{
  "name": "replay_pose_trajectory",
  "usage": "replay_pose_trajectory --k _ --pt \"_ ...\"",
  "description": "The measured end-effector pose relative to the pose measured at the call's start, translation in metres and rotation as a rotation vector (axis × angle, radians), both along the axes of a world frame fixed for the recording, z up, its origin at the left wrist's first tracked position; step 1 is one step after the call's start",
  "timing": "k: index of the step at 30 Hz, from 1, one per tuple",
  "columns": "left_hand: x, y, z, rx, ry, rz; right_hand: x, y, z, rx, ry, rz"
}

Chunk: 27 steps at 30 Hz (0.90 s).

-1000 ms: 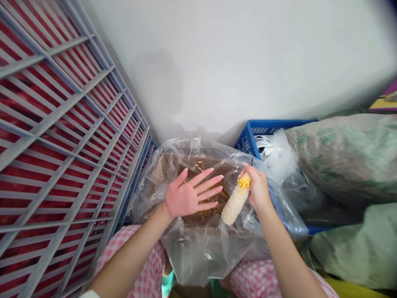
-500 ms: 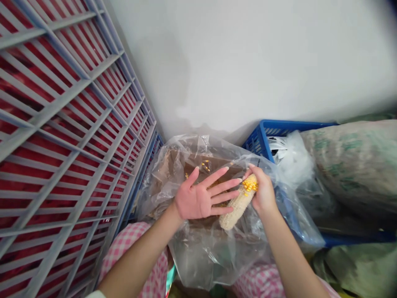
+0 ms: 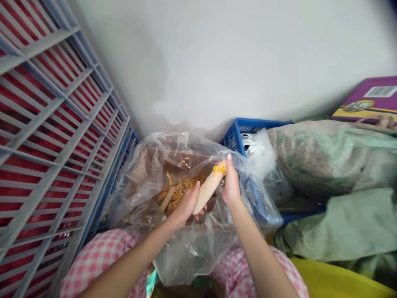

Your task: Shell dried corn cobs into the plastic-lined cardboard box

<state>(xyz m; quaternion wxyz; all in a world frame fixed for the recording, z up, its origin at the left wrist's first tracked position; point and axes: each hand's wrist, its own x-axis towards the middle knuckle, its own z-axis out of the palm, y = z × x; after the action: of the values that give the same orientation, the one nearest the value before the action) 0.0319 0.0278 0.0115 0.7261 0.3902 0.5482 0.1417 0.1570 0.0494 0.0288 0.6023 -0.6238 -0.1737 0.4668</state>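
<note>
A mostly stripped corn cob [image 3: 207, 191], pale with a few yellow kernels left at its far tip, is held over a box lined with clear plastic [image 3: 145, 174]. My left hand [image 3: 185, 206] is closed around the cob's near end. My right hand [image 3: 231, 185] grips the far end, fingers curled by the remaining kernels. Loose yellow kernels [image 3: 181, 189] lie in the bottom of the lined box, below the cob, together with a bare cob piece [image 3: 166, 199].
A grey and red slatted crate wall [image 3: 56, 136] rises on the left. A blue plastic crate [image 3: 248, 128] holding plastic bags stands to the right. Woven sacks [image 3: 325, 153] and a purple box [image 3: 369, 99] lie further right. A white wall stands behind. My pink checked legs frame the box.
My left hand, open and spread before, has closed on the cob's near end. The cob and my right hand have shifted left and tilted up. The view has panned right, which reveals the purple box.
</note>
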Motion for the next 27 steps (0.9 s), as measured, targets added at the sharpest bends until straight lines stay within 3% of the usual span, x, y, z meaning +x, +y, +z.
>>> replay_pose_trajectory --k 5,14,20,27 --pt "0.002 0.002 -0.002 0.278 0.144 0.069 -0.009 -0.004 -0.001 -0.017 0.056 0.175" --pt "0.006 -0.003 -0.013 0.228 0.215 0.153 -0.010 -0.002 -0.008 0.037 0.053 0.299" --pt "0.005 -0.008 -0.026 0.231 0.247 0.166 -0.007 -0.002 -0.007 -0.025 0.100 0.422" --pt "0.005 -0.002 -0.016 0.295 0.249 0.157 -0.006 -0.003 -0.005 -0.038 0.315 0.459"
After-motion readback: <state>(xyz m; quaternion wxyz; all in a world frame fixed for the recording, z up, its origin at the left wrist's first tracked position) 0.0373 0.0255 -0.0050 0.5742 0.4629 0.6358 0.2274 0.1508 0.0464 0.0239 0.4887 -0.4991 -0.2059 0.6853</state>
